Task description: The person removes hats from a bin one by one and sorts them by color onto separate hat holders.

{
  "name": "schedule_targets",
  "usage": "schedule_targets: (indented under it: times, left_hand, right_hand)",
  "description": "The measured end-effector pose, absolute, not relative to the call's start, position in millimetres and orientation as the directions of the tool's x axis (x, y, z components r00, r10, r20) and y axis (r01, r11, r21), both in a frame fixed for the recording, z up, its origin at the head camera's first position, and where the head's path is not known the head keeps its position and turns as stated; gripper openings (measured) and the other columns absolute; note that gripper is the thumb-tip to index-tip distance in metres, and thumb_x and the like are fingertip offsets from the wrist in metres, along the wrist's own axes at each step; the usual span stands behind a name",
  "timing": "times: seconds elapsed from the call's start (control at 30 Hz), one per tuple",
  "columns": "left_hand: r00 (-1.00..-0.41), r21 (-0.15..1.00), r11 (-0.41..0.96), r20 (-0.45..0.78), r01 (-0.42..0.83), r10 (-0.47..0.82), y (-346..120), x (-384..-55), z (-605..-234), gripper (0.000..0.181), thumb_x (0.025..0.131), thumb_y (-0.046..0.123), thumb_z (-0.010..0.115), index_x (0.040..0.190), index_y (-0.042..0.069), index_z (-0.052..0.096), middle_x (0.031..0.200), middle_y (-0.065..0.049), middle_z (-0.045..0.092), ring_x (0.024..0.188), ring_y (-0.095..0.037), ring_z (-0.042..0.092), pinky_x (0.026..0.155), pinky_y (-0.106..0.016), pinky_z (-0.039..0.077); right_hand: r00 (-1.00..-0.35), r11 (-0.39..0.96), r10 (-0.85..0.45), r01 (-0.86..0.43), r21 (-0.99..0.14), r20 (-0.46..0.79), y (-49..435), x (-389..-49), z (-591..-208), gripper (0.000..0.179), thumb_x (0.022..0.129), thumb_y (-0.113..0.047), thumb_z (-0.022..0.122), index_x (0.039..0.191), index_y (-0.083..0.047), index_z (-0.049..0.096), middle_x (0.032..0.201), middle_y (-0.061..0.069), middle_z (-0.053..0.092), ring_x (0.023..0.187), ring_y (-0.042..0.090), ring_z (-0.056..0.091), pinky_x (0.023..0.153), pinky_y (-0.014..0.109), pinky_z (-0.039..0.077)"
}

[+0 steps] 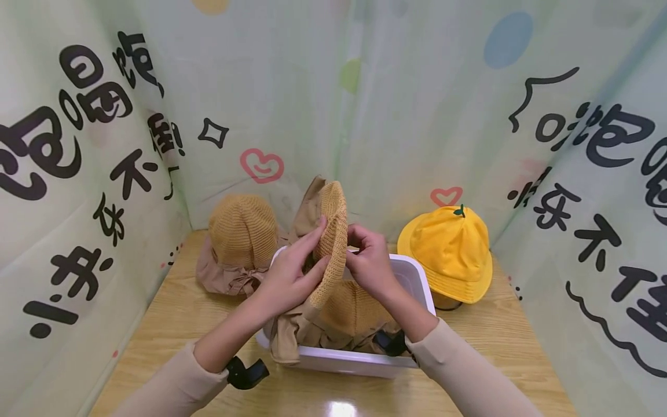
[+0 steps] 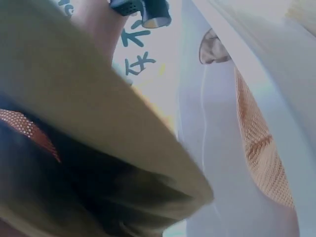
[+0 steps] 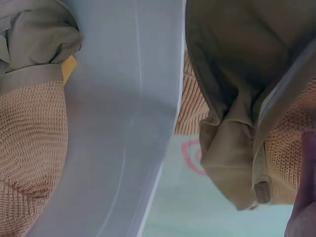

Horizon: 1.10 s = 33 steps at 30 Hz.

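Observation:
A tan knit sun hat with a khaki fabric brim (image 1: 333, 231) is held up on edge above a white plastic bin (image 1: 417, 272). My left hand (image 1: 292, 275) grips its near left side, the thumb and fingers spread along the knit. On the other side, my right hand (image 1: 371, 260) has curled fingers pinching the hat's edge; the fingertips are partly hidden behind it. Part of the brim hangs over the bin's front left corner. Inside the bin lies another tan knit hat (image 1: 356, 307). The right wrist view shows the held hat's khaki brim (image 3: 237, 44) close up.
Left of the bin, a knit hat with a dusty-pink brim (image 1: 242, 231) sits on the wooden table (image 1: 161, 324). A yellow bucket hat (image 1: 448, 255) with a green sprout stands to the right, on top of something partly hidden. Printed curtains (image 1: 365, 127) enclose the table.

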<state>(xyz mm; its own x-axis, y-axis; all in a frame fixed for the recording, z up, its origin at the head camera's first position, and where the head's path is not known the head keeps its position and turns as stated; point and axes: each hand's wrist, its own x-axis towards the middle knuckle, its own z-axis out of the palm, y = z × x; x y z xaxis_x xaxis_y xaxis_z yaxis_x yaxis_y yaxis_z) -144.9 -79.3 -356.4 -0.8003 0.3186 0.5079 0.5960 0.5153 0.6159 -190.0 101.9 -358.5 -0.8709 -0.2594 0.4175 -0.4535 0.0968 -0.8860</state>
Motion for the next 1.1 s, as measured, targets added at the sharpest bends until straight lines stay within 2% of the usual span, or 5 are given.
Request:
schedule_targets:
  times: [0.1, 0.33, 0.43, 0.6, 1.1]
  left_hand:
    - [-0.817, 0.649, 0.505, 0.515, 0.569, 0.260, -76, -146, -355, 0.053, 0.102, 0.017, 0.057, 0.151, 0.009, 0.041, 0.148, -0.009, 0.050, 0.116, -0.022, 0.064, 0.099, -0.042, 0.051]
    - [-0.879, 0.827, 0.298, 0.457, 0.477, 0.137, -78, -150, -353, 0.034, 0.097, 0.008, 0.064, 0.131, 0.004, 0.064, 0.131, -0.010, 0.064, 0.111, -0.021, 0.068, 0.085, -0.031, 0.057]
    - [-0.891, 0.856, 0.248, 0.441, 0.454, 0.110, -80, -152, -352, 0.024, 0.095, 0.007, 0.067, 0.118, 0.001, 0.072, 0.115, -0.012, 0.073, 0.095, -0.017, 0.073, 0.078, -0.027, 0.058]
    - [-0.885, 0.836, 0.295, 0.457, 0.462, 0.090, -88, -155, -354, 0.012, 0.096, 0.004, 0.064, 0.103, 0.001, 0.074, 0.093, -0.010, 0.076, 0.079, -0.012, 0.070, 0.068, -0.023, 0.056]
    - [-0.795, 0.676, 0.520, 0.607, 0.522, 0.009, -132, -155, -325, 0.011, 0.089, 0.015, 0.076, 0.097, 0.008, 0.073, 0.089, -0.002, 0.075, 0.083, -0.013, 0.072, 0.072, -0.023, 0.058]
  right_hand:
    - [-0.869, 0.115, -0.241, -0.468, -0.876, 0.433, 103, -189, -359, 0.009, 0.085, 0.005, 0.070, 0.093, 0.003, 0.073, 0.082, 0.011, 0.073, 0.079, 0.015, 0.070, 0.066, 0.024, 0.057]
    - [-0.862, 0.126, -0.235, -0.485, -0.866, 0.449, 98, -190, -361, 0.006, 0.086, 0.000, 0.073, 0.092, 0.001, 0.074, 0.081, 0.015, 0.072, 0.070, 0.008, 0.067, 0.060, 0.021, 0.053]
    - [-0.867, 0.137, -0.227, -0.479, -0.867, 0.443, 96, -192, -364, 0.007, 0.086, -0.002, 0.075, 0.092, 0.001, 0.074, 0.082, 0.015, 0.072, 0.071, 0.007, 0.066, 0.062, 0.022, 0.054]
    - [-0.875, 0.140, -0.237, -0.460, -0.877, 0.421, 97, -194, -365, 0.008, 0.088, -0.003, 0.073, 0.093, 0.004, 0.072, 0.084, 0.016, 0.070, 0.077, 0.008, 0.065, 0.067, 0.022, 0.056]
    - [-0.832, 0.167, -0.256, -0.540, -0.825, 0.493, 103, -214, -347, 0.012, 0.093, -0.008, 0.070, 0.099, 0.002, 0.072, 0.091, 0.014, 0.071, 0.081, 0.012, 0.066, 0.073, 0.026, 0.058]
